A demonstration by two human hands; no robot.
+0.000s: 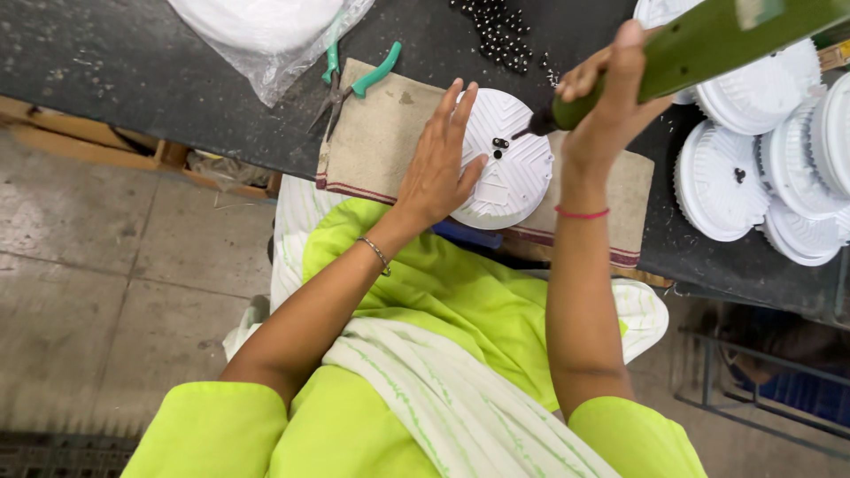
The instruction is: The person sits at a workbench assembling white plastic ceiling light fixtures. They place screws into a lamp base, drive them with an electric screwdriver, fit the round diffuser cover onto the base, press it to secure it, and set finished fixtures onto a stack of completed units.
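Note:
A round white ribbed plastic disc [509,173] lies on a beige cloth [376,142] at the edge of a dark worktable [133,62]. My left hand [438,159] rests flat on the disc's left side, fingers spread. My right hand [606,97] grips a green powered screwdriver [699,49], tilted, with its dark tip on small black screws near the disc's middle.
Several more white discs [753,168] are stacked at the right of the table. Green-handled pliers [350,84] lie on the cloth's far corner. A clear bag of white parts [266,31] and a scatter of small black screws [500,31] lie beyond. Concrete floor lies at the left.

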